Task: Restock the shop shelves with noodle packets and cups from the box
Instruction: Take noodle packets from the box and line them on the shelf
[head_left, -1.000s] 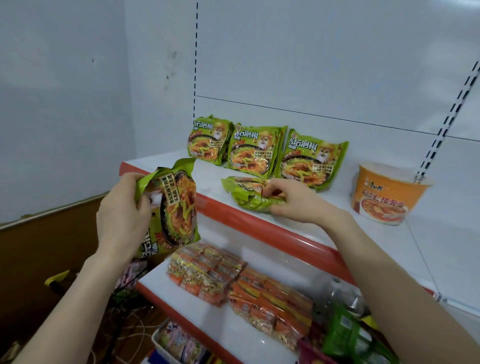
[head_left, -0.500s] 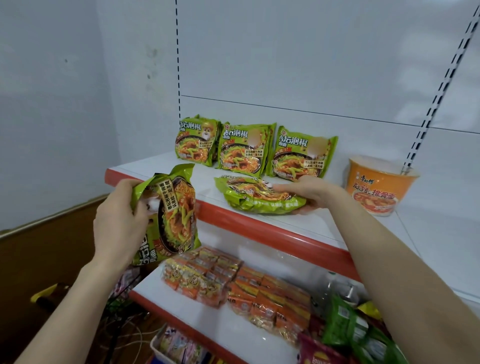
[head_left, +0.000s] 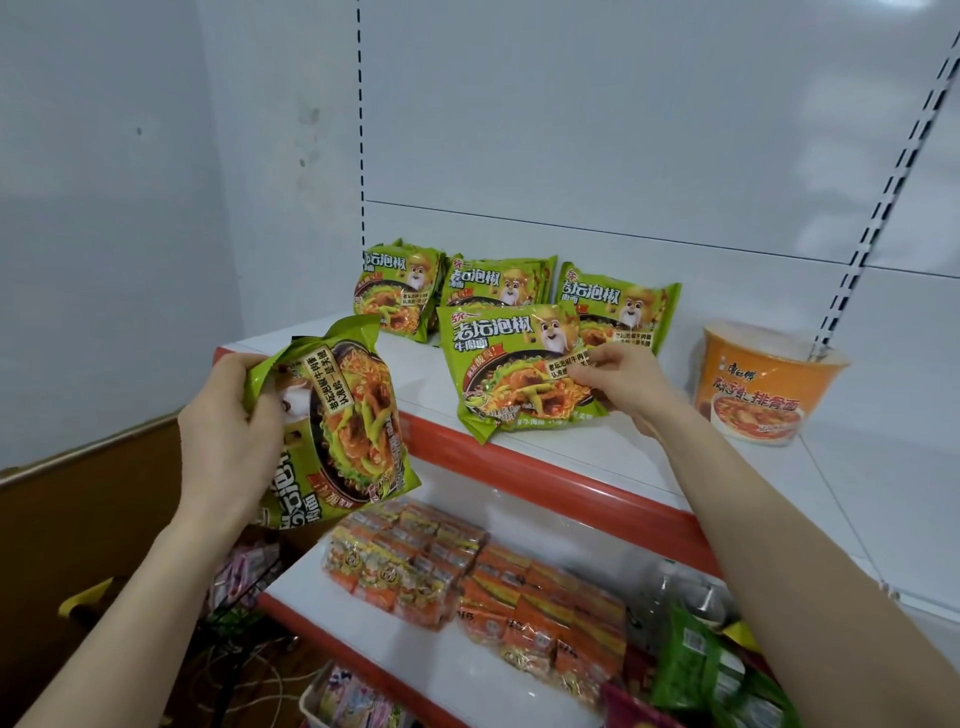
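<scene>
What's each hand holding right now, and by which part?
Left hand grips a green noodle packet by its left side as seen. Right hand pinches the right edge of a second packet propped on the upper shelf.

Two bare forearms are seen, both stretched forward from the lower edge of the view. The left forearm (head_left: 109, 618) is raised from the lower left corner, and the left hand (head_left: 228, 431) is shown from its back. Its fingers are curled round the left edge of a green plastic noodle packet (head_left: 353, 426), which is held tilted in the air. The right forearm (head_left: 779, 545) is reached in from the lower right. By the right hand (head_left: 618, 384) the right edge of a second green plastic noodle packet (head_left: 514, 364) is pinched between thumb and fingers, and it is held upright.
</scene>
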